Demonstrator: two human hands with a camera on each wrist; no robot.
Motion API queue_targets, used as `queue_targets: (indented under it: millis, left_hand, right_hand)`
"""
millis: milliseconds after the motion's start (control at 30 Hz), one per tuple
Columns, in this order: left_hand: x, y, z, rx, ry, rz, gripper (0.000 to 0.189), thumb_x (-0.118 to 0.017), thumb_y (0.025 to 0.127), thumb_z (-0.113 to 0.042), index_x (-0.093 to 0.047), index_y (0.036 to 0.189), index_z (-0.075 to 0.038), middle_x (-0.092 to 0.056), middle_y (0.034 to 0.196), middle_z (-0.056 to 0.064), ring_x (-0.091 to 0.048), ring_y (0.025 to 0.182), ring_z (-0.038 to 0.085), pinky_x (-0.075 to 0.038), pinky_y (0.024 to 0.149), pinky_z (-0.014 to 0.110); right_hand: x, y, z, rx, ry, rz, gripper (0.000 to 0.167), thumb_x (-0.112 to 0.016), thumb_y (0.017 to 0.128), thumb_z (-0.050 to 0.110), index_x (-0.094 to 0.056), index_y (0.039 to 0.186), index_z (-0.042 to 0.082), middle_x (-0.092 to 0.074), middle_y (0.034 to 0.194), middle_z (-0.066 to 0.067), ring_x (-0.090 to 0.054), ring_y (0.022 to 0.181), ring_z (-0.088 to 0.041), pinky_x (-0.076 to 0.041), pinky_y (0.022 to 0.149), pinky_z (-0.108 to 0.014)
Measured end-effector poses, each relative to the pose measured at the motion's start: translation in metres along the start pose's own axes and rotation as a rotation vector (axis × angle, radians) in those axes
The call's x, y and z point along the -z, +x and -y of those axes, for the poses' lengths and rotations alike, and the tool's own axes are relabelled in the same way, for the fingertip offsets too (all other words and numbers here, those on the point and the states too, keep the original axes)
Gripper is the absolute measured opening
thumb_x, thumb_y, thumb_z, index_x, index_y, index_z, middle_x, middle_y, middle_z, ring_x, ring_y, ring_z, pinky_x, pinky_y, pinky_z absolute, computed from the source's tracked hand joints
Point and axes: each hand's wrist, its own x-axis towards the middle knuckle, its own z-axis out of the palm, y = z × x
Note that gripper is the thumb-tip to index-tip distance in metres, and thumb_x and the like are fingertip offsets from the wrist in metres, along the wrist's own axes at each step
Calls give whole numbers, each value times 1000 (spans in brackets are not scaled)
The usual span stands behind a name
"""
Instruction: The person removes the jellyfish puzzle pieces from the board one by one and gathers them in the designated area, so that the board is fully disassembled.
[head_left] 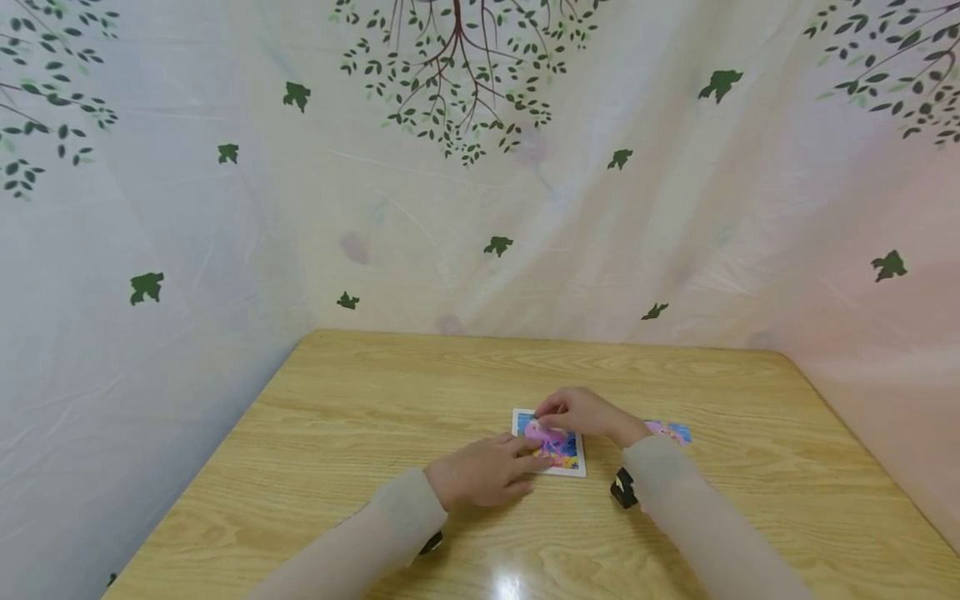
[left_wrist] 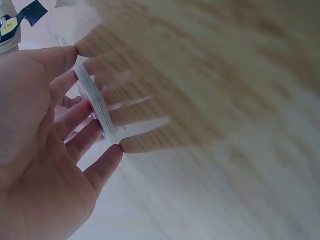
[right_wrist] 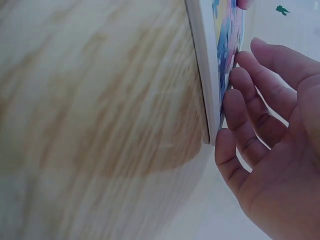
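Observation:
A small square board with a white border (head_left: 583, 472) lies on the table, its picture showing a pink octopus (head_left: 553, 438) over blue and yellow. My left hand (head_left: 483, 471) rests at its left and near side, fingers stretched across the picture. In the left wrist view, the thumb and little finger reach the tabletop while the middle fingers lie on the board's edge (left_wrist: 96, 100). From the far right, my right hand (head_left: 588, 412) reaches over the board with loosely bent fingers. Its fingertips (right_wrist: 239, 80) touch the picture in the right wrist view, and nothing shows between thumb and forefinger.
A blue and pink picture (head_left: 678, 432) lies right of the board, partly hidden behind the right wrist. The wood-grain table (head_left: 360, 383) meets hanging cloth (head_left: 420, 250) with leaf prints at its back and sides. A black wrist device (head_left: 623, 488) juts below the right sleeve.

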Motion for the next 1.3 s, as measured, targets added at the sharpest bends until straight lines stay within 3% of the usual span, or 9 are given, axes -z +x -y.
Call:
queue_targets:
  millis: [367, 767, 1067, 1167, 1300]
  left_hand:
    - [-3, 0, 1, -8, -1, -2, 52, -47, 111, -33, -38, 162, -26, -41, 163, 6, -45, 144, 23, -36, 120, 38]
    - [-1, 0, 0, -9, -1, -6, 51, -48, 111, -33, -41, 161, -25, -43, 161, 7, -46, 144, 24, -36, 120, 38]
    - [2, -2, -1, -32, 2, -34, 50, -50, 110, -31, -45, 159, -21, -45, 160, 9, -48, 142, 25, -38, 118, 38]
    - [2, -2, -1, -34, -12, -40, 50, -50, 110, -30, -46, 158, -20, -46, 159, 10, -48, 142, 27, -39, 118, 40]
    - [2, -2, -1, -33, -19, -44, 50, -51, 110, -30, -46, 158, -21, -47, 158, 10, -49, 142, 28, -39, 118, 41]
  right_hand:
    - [-7, 6, 5, -63, 37, -24, 18, -75, 97, 22, -72, 105, 6, -68, 90, 1, -61, 79, -14, -54, 75, -31]
    - [-13, 15, 7, -128, 6, -88, 18, -77, 94, 23, -69, 97, 8, -65, 86, 0, -59, 75, -14, -50, 66, -27]
    - [-14, 14, 10, -84, 50, -133, 13, -77, 94, 18, -69, 89, 10, -68, 82, 2, -61, 73, -13, -51, 65, -27]
    - [-14, 14, 11, -80, 84, -127, 11, -77, 94, 17, -69, 92, 9, -69, 81, 1, -61, 71, -12, -50, 63, -26]
    - [-14, 14, 13, -96, 118, -116, 15, -75, 96, 18, -72, 106, 8, -70, 85, 1, -63, 74, -12, -52, 65, -27]
